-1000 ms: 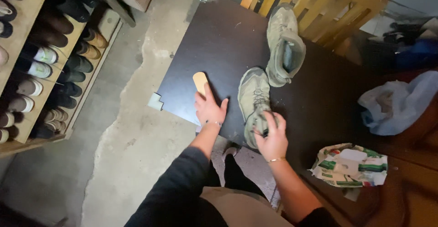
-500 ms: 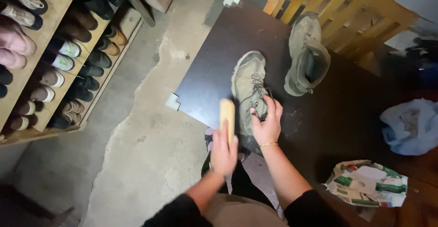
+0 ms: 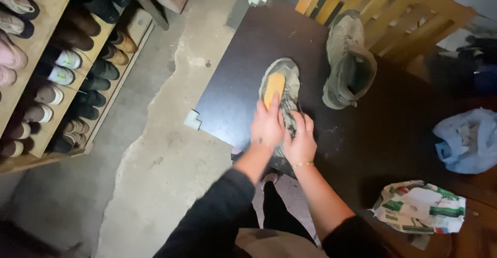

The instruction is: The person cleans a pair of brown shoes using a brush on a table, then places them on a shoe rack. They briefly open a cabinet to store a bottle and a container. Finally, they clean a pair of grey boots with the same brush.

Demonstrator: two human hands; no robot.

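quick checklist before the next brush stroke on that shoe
1. Brush gripped in left hand: ok.
2. Right hand steadying the near shoe: ok, it rests on the heel end.
3. Shoe fully on the dark table: ok.
4. Second shoe out of the brush path: ok, apart to the side.
5. Bristles flat on the upper: cannot tell, underside hidden.
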